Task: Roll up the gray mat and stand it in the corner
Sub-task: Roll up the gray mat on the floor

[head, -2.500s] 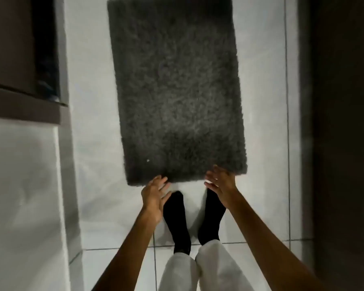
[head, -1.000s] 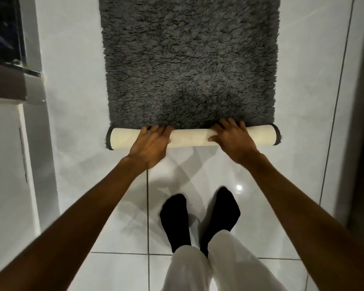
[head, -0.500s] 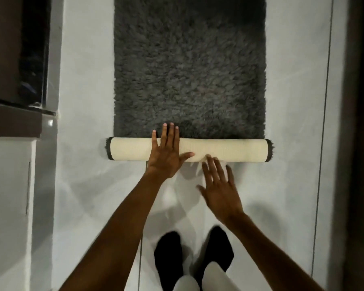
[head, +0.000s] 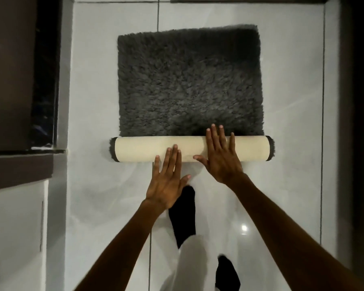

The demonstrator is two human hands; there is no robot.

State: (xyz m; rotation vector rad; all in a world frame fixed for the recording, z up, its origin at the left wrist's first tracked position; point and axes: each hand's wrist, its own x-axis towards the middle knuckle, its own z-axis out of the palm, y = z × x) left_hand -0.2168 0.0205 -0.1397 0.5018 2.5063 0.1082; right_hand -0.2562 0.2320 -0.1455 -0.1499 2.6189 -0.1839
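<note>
The shaggy gray mat lies on the white tile floor, its near end wound into a roll with the cream backing outward. My right hand rests flat on top of the roll, right of its middle, fingers spread and reaching the pile. My left hand is flat with fingers together; only its fingertips touch the roll's near side, palm over the floor. Neither hand grips anything.
A dark cabinet and ledge stand along the left. A dark wall runs down the right, meeting the far wall at the top right. My black-socked feet stand on the tiles just behind the roll.
The roll has grown thicker and moved away from me, leaving less flat mat. My right hand came up onto the roll; my left hand slid back to its near edge.
</note>
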